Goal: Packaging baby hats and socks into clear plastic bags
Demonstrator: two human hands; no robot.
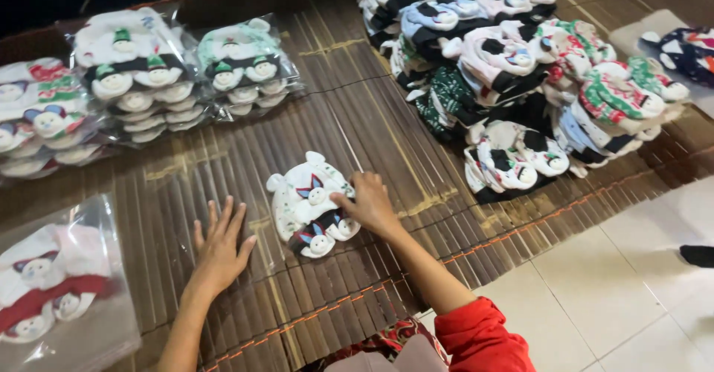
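1. At the far left we note a clear plastic bag point(63, 283) lying on the bamboo mat point(372, 127); it holds white and red knitted pieces with small toy faces.
2. Above it, along the mat's upper left, we record three further bagged stacks point(134, 75) of similar pieces, set side by side and sealed in clear film.
3. The left hand point(219, 249) lies flat on the mat, palm down, fingers spread wide and holding nothing. It rests just to the left of the small white stack, apart from it and not touching.
4. The small white stack of knitted pieces point(309, 201) sits unbagged near the middle of the mat, between the two hands. We observe round toy faces with blue and red ears along its lower and upper edges.
5. The right hand point(368, 205) rests against the right edge of that stack, fingers curled and their tips pressed on the topmost piece. We cannot tell whether it pinches the fabric or merely presses on it. Its forearm leads back to a red sleeve point(480, 338).
6. To the right, well apart from both hands, we log a large loose heap of unbagged knitted pieces point(513, 67) in pink, blue, green, red and black.
7. The mat's right edge meets a white tiled floor point(632, 290).
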